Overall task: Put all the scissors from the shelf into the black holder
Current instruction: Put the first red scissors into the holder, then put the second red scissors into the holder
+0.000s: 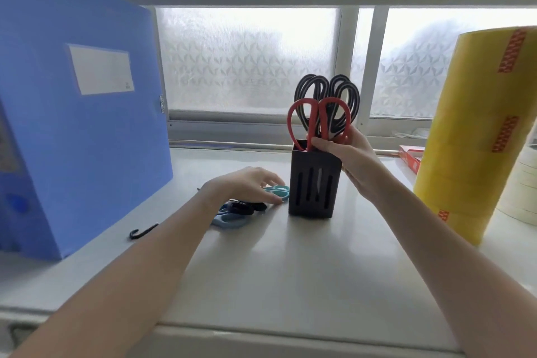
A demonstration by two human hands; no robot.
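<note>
The black holder (315, 183) stands upright on the white shelf (290, 264). Red-handled scissors (312, 116) and two pairs of black-handled scissors (328, 96) stick out of it, handles up. My right hand (348, 154) grips the red scissors just above the holder's rim. To the holder's left, my left hand (247, 183) reaches with spread fingers over a small pile: teal-handled scissors (279, 191), black-handled scissors (247, 208) and light blue-handled scissors (229, 219). Its fingertips touch the teal handles; no grip shows.
A big blue file box (81, 125) stands at the left. A tall stack of yellow tape rolls (476, 136) and pale tape rolls (520, 192) fills the right. A small black hook (142, 232) lies near the box. Frosted windows close the back.
</note>
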